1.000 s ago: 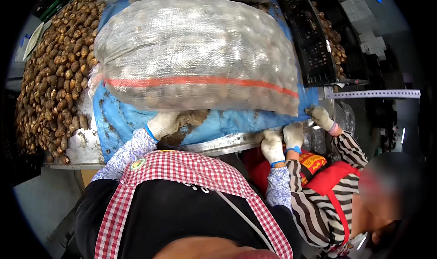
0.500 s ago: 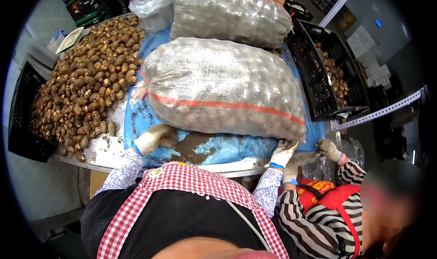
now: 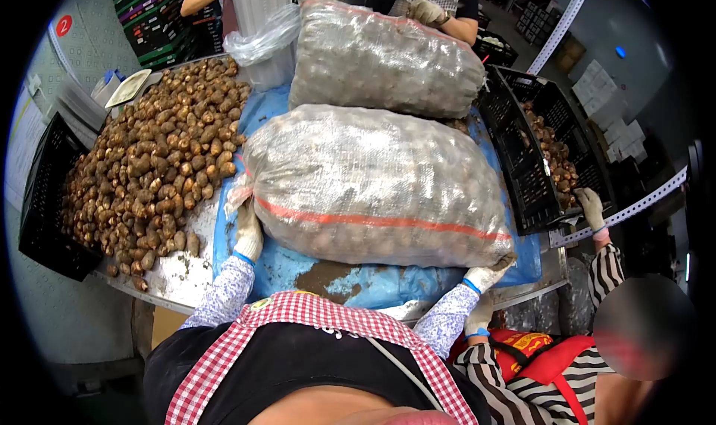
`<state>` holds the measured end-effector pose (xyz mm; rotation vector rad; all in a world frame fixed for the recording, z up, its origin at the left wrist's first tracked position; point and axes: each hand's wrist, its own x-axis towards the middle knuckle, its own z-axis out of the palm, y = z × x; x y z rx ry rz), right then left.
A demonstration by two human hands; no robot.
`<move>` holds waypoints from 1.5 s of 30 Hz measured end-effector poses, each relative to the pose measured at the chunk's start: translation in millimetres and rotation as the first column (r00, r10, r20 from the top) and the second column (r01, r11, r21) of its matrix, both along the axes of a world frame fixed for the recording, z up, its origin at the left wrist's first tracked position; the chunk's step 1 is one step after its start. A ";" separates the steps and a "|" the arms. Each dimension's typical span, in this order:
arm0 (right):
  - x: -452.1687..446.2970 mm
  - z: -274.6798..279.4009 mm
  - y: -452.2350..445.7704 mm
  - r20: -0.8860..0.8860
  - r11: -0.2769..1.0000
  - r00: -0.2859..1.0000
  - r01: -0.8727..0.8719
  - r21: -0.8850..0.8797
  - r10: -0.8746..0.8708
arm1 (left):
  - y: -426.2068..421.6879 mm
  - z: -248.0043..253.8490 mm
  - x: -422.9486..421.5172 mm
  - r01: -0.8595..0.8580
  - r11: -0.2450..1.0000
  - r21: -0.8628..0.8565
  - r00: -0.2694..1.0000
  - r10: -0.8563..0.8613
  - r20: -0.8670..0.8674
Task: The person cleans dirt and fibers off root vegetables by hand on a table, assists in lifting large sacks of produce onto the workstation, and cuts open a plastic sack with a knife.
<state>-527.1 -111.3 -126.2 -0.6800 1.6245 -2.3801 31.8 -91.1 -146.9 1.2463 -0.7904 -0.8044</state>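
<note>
A large translucent mesh sack (image 3: 373, 179) with a red stripe lies on its side on the blue sheet (image 3: 298, 264). My left hand (image 3: 248, 233), in a whitish glove, is at the sack's tied left end; its fingers are partly hidden there. At the lower right corner of the sack, my right hand (image 3: 488, 273) is closed on the mesh. Behind lies a second full sack (image 3: 384, 55), touching or nearly touching the first. Dirt is smeared on the sheet between my hands.
Brown tubers (image 3: 164, 164) are heaped at the left by a black crate (image 3: 52, 201). Black crates (image 3: 514, 156) with tubers stand at the right. A co-worker in striped sleeves (image 3: 605, 276) is at the right; other people stand behind the sacks. Plastic containers (image 3: 268, 70) are at the back.
The view has tilted up. My left hand has moved from the front edge to the sack's tied end, and my right hand to its lower right corner. The co-worker's hand has reached the right crate.
</note>
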 end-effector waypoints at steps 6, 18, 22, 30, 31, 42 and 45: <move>6.1 50.3 3.5 -0.265 0.999 0.964 -0.014 -0.040 0.002 | -12.5 -23.9 -11.7 0.037 0.999 -0.037 0.882 -0.050 -0.469; 53.9 181.1 -53.5 -0.281 1.000 0.960 0.004 -0.007 -0.006 | -0.2 -44.5 -18.6 0.155 0.975 -0.162 0.620 -0.223 -0.752; 20.0 159.4 -86.0 -0.533 0.982 0.844 0.142 0.125 -0.054 | 2.7 -26.4 -40.4 0.144 0.981 -0.128 0.850 -0.188 -0.492; -31.1 -7.7 -29.7 -0.357 0.848 0.930 0.254 0.465 -0.083 | 0.3 -134.5 -3.7 0.015 1.000 -0.018 0.928 -0.021 -0.371; -23.7 -8.0 -22.6 -0.354 0.842 0.935 0.217 0.494 -0.033 | -0.6 -97.5 -20.4 -0.031 0.999 0.042 0.887 0.047 -0.460; 78.1 -16.2 75.2 -0.562 0.596 0.601 0.170 0.785 0.569 | 82.8 29.6 -8.7 0.264 0.911 0.318 0.961 -0.220 -0.167; 97.0 -17.4 100.3 -0.626 0.577 0.469 0.266 0.772 0.622 | 104.2 9.0 26.5 0.411 0.848 0.335 0.909 -0.407 -0.084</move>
